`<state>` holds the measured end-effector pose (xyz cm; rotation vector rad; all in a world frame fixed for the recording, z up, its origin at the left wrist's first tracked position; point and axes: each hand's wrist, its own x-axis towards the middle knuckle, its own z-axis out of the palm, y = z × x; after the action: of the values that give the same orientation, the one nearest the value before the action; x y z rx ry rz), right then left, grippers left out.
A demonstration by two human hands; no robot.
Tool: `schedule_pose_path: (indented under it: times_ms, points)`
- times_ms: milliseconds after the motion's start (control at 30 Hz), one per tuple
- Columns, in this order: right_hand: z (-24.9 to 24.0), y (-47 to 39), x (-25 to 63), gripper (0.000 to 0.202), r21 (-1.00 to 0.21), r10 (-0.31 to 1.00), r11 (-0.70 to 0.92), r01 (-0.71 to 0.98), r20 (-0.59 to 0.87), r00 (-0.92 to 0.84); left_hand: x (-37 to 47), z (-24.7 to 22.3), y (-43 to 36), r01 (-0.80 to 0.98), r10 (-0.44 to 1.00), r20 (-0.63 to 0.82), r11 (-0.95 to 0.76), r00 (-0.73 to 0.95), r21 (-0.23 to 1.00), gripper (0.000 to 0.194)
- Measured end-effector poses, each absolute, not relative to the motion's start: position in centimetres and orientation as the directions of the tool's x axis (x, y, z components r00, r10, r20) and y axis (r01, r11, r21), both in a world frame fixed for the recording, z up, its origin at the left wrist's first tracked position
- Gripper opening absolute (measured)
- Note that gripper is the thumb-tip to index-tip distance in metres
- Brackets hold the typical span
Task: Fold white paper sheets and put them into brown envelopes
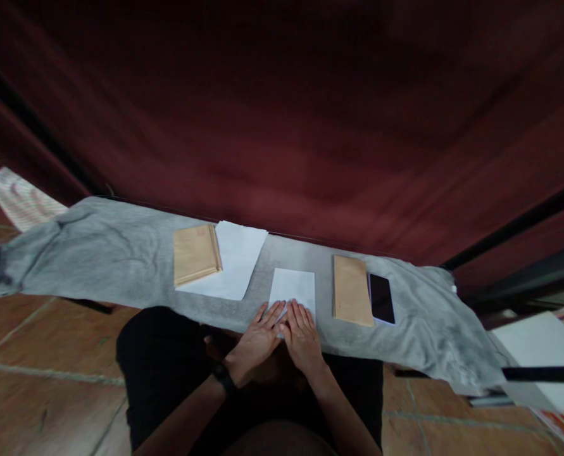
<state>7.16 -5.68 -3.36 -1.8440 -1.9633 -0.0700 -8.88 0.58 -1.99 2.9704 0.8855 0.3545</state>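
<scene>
A white sheet of paper, smaller than the sheets to its left and perhaps folded, lies on the grey cloth in front of me. My left hand rests on its near left part with fingers stretched out. Beside it, my right hand lies flat on the near right part, fingers extended. The two hands touch or nearly touch at the thumbs, and they hide the near edge of the paper. To the right is a brown envelope; to the left, larger white sheets sit partly under a stack of brown envelopes.
A dark-screened phone lies right of the single envelope. The grey cloth covers a narrow bench, wrinkled at both ends. Dark red fabric rises behind it. A white board stands at the far right, above the tiled floor.
</scene>
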Motion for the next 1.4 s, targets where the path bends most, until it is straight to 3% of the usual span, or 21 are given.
schedule_pose_path:
  times_ms: [333, 667, 867, 967, 1133, 1267, 1400]
  points:
    - [-4.0, -8.3, 11.6, 0.057, -0.159, 0.940, 0.072, 0.985, 0.342, -0.014, -10.8, -2.0, 0.9, 0.548, 0.545, 0.214, -0.835, 0.811, 0.051, 0.068]
    - [-3.6, -10.1, 13.6, 0.055, -0.282, 0.957, 0.071, 0.957, 0.289, 0.014, -12.9, -2.0, 1.7, 0.562, 0.559, 0.188, -0.826, 0.808, 0.040, 0.067]
    - [-3.2, -11.0, 15.4, 0.059, -0.372, 0.971, 0.158, 0.915, 0.229, -0.075, -12.9, -1.4, 1.6, 0.526, 0.531, 0.192, -0.847, 0.825, 0.084, 0.061]
    - [-2.9, -11.1, 15.9, 0.064, -0.401, 0.968, 0.198, 0.894, 0.226, -0.113, -12.5, -1.0, 1.7, 0.499, 0.528, 0.215, -0.848, 0.821, 0.178, 0.049]
    - [-3.1, -10.3, 16.1, 0.046, -0.506, 0.956, 0.179, 0.844, 0.291, -0.028, -12.2, -0.4, 2.0, 0.464, 0.614, 0.245, -0.753, 0.750, 0.467, 0.032]
    - [-3.3, -8.3, 15.4, 0.035, -0.574, 0.943, 0.083, 0.815, 0.309, 0.122, -11.3, 0.2, 2.6, 0.435, 0.733, 0.253, -0.605, 0.631, 0.667, 0.031]
    - [-3.2, -5.5, 14.3, 0.023, -0.544, 0.918, -0.088, 0.834, 0.281, 0.280, -9.0, 0.4, 4.4, 0.436, 0.869, 0.222, -0.424, 0.442, 0.794, 0.033]
